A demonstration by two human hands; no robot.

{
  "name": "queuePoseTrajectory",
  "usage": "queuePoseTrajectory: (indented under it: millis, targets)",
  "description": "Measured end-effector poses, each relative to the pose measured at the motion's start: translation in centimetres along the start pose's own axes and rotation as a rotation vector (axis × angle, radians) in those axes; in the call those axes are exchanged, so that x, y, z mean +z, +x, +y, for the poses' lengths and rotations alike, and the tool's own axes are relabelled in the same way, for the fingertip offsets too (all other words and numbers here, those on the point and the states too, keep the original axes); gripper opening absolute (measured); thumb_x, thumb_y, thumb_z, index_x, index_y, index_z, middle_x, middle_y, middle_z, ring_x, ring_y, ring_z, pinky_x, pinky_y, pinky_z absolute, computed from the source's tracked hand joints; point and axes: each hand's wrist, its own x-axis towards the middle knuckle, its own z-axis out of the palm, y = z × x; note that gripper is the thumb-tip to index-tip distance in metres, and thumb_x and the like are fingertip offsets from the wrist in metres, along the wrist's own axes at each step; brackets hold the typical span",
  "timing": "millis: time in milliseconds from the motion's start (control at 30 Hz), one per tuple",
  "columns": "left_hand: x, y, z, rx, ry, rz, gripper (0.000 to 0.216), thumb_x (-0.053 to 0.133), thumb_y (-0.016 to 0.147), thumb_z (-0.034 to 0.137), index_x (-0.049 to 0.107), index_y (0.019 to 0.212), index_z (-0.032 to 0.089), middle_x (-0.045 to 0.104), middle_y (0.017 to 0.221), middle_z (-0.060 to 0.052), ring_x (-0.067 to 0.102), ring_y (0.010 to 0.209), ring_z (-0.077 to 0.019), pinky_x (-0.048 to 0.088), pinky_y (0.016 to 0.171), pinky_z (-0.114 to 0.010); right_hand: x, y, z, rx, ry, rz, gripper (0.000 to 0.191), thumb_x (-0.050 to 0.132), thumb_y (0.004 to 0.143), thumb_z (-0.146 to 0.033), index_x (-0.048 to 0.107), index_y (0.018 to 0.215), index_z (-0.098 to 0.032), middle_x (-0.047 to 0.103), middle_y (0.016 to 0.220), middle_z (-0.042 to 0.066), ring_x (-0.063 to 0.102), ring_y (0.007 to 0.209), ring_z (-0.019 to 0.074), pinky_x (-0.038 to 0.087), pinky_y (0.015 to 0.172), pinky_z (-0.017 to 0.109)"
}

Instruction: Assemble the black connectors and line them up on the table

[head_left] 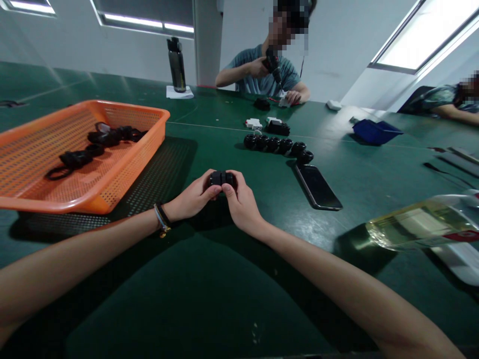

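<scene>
Between my two hands is a small black ribbed part [221, 178], rounded at its ends, with a groove across its middle. My left hand [198, 195] is closed on its left end, thumb along the near side. Around the right end my right hand [239, 199] is closed too, both thumbs nearly meeting. The part is held just above the green table [157, 299]; its exact kind I cannot make out. Beyond my hands lies a row of several round black parts [277, 144], similar in colour.
At left stands an orange basket [130, 174] holding black ring-shaped parts [77, 158]. To the right are a phone [318, 187], a bottle of yellow liquid [419, 222] and a blue bin [376, 132]. Across the table a person [254, 70] holds a power drill [274, 65]. A dark bottle [176, 65] stands behind.
</scene>
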Motion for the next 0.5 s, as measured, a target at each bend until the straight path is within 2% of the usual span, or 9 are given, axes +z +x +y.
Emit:
queuePoseTrajectory:
  millis: [300, 500]
  targets:
    - [-0.09, -0.02, -0.01, 0.004, 0.083, 0.005, 0.059, 0.030, 0.076, 0.070, 0.041, 0.089, 0.014, 0.043, 0.069, 0.001, 0.042, 0.058, -0.0110, 0.036, 0.054, -0.024, 0.26, -0.16, -0.17, 0.055, 0.018, 0.018, 0.045, 0.032, 0.083, -0.057, 0.044, 0.101, -0.017, 0.061, 0.086, 0.008, 0.059, 0.075, 0.0191, 0.046, 0.066, 0.033]
    - [-0.17, 0.00, -0.14, 0.053, 0.194, 0.038, 0.060, 0.029, 0.078, 0.069, 0.043, 0.095, 0.013, 0.050, 0.083, -0.005, 0.049, 0.072, -0.0162, 0.041, 0.065, -0.028, 0.48, -0.32, -0.40, 0.103, 0.090, 0.039, 0.041, 0.036, 0.083, -0.056, 0.046, 0.098, -0.018, 0.061, 0.086, 0.007, 0.058, 0.075, 0.0180, 0.045, 0.066, 0.032]
